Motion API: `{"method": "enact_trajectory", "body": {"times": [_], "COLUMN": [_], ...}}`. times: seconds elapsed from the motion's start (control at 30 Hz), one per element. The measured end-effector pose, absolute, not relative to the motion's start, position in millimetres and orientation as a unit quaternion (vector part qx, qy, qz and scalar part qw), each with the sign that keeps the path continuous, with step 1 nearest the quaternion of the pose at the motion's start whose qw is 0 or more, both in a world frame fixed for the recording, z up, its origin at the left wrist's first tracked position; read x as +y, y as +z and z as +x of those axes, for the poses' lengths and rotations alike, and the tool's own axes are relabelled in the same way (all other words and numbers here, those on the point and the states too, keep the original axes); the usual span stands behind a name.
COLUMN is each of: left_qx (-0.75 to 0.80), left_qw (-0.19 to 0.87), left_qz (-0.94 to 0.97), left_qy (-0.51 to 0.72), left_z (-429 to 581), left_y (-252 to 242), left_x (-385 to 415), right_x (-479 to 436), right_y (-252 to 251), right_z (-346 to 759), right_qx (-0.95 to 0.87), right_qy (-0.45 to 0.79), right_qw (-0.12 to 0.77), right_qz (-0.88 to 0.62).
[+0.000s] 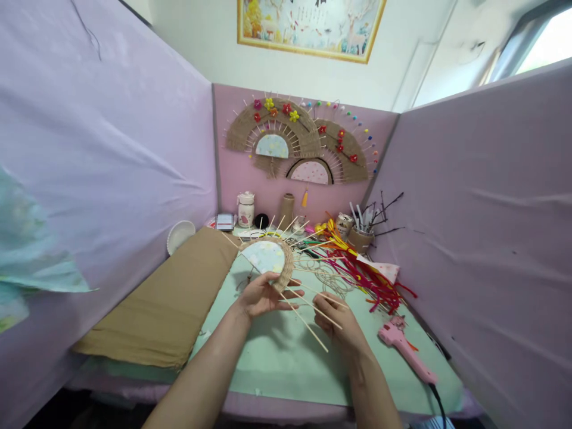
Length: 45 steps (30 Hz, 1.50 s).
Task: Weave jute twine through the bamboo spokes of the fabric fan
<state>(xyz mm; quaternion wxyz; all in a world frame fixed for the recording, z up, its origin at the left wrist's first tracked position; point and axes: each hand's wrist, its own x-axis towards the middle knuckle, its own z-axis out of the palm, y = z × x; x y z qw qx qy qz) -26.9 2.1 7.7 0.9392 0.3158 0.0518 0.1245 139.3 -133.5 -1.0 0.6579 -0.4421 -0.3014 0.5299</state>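
A half-round fan with a pale floral centre, a woven twine band and thin wooden sticks fanning outward is held up over the table. My left hand grips its lower edge, thumb on the front and fingers behind and spread below the band. Just right of it, my right hand is closed in a pinch beside the lower sticks. Whatever lies between those fingertips is too small to make out. Loose loops of twine lie on the green table cover behind the hands.
A brown cardboard sheet lies at left, near a white bowl. Red and yellow pipe cleaners and a pink corded glue gun occupy the right. A jar and twine spool stand behind; finished fans hang above.
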Motion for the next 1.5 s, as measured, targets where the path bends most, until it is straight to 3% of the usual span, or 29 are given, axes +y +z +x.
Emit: {"method": "enact_trajectory", "body": {"times": [0.17,0.5,1.07,1.33,1.5], "left_qx": [0.048,0.034,0.065,0.053,0.045], "left_qw": [0.943,0.947,0.928,0.931,0.938], "left_qz": [0.312,0.309,0.366,0.360,0.340], "left_qy": [0.107,0.076,0.003,0.027,0.054], "left_z": [-26,-25,-19,-19,-22], "left_y": [4,5,-2,-5,-1], "left_x": [0,-4,-1,3,5], "right_x": [-122,-120,-119,-128,-146], "right_y": [-11,-14,-21,-20,-17], "right_z": [133,128,136,139,147], "right_qx": [-0.206,-0.137,-0.141,-0.162,-0.199], "right_qy": [0.536,0.556,0.580,0.614,0.605], "right_qw": [0.718,0.751,0.738,0.714,0.679], "right_qz": [-0.394,-0.328,-0.315,-0.296,-0.366]}}
